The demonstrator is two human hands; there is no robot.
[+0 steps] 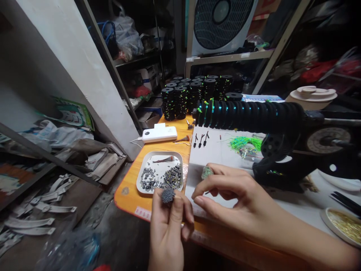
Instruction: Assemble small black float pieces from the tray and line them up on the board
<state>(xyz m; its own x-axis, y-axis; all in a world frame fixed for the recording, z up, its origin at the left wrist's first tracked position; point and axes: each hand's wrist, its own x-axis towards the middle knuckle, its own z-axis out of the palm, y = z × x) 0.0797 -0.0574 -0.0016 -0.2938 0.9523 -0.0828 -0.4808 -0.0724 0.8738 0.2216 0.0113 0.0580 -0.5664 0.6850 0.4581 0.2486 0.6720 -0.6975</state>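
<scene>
My left hand is closed, thumb and fingers pinching a bundle of thin dark grey strands with its cut end facing up. To its right, my right hand has thumb and index fingertips slightly apart. A pale green bundle shows behind the index finger, seemingly gripped by the curled fingers; its lower part is hidden. Just beyond my left hand sits a white tray containing many small black and grey tube pieces and a dark bristly bundle.
A black spool with threads is mounted on a machine at right. Several black spools stand behind. Green strands, a white power bank-like device and a dish of gold bits lie around.
</scene>
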